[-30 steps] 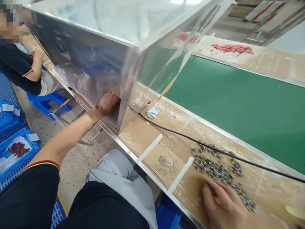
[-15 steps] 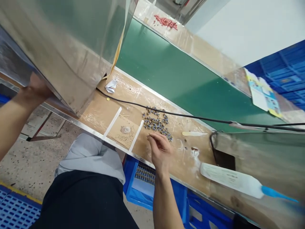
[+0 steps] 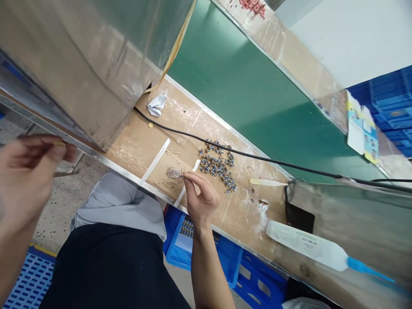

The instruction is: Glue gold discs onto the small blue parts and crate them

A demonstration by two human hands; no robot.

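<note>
My right hand (image 3: 200, 194) is pinched on a small blue part, its tip at a small clear blob (image 3: 173, 173) between two white tape strips (image 3: 155, 161) on the cardboard-covered bench (image 3: 141, 141). A pile of several small blue and brass parts (image 3: 219, 165) lies just right of the hand. My left hand (image 3: 27, 167) is raised at the left, blurred, fingers closed with something small and yellowish at the fingertips that I cannot make out. It hangs off the bench edge, below the shiny metal housing (image 3: 80, 64).
A black cable (image 3: 257, 158) runs across the bench beside the green conveyor belt (image 3: 251, 86). A crumpled paper (image 3: 157, 104), a white glue bottle with a blue tip (image 3: 309, 244), a dark box (image 3: 301, 216) and blue crates (image 3: 225, 257) under the bench are in view.
My left hand came off the metal housing and rose toward me, fingers closed. My right hand moved left from the parts pile to the clear blob with a part pinched.
</note>
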